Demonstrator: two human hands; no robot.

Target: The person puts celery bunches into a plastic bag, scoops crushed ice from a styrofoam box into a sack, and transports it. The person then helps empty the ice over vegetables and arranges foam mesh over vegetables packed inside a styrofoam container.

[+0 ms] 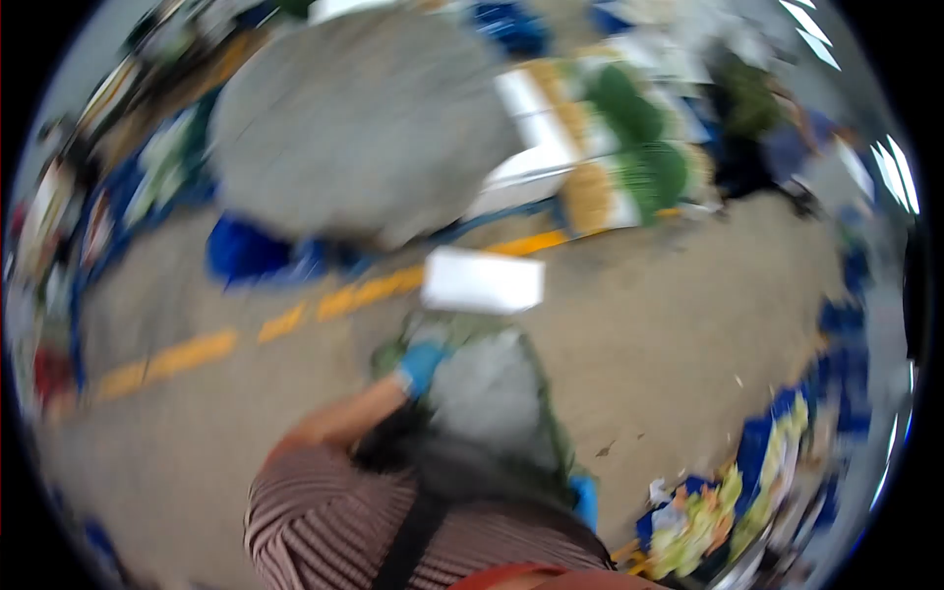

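Observation:
A bulky green sack with a pale grey, blurred surface on top is right in front of my body. My left hand, in a light blue glove, is closed at the sack's upper left edge. At the lower right side of the sack, part of my right hand shows in a blue glove. My body and the sack hide its fingers. Just beyond the sack is a white rectangular block or sheet; blur hides which.
A huge grey rounded bundle stands ahead, with blue plastic at its base. Beside it are stacked green and tan goods. Another person is at the upper right. Blue crates with leafy scraps line the right. A yellow line crosses the floor.

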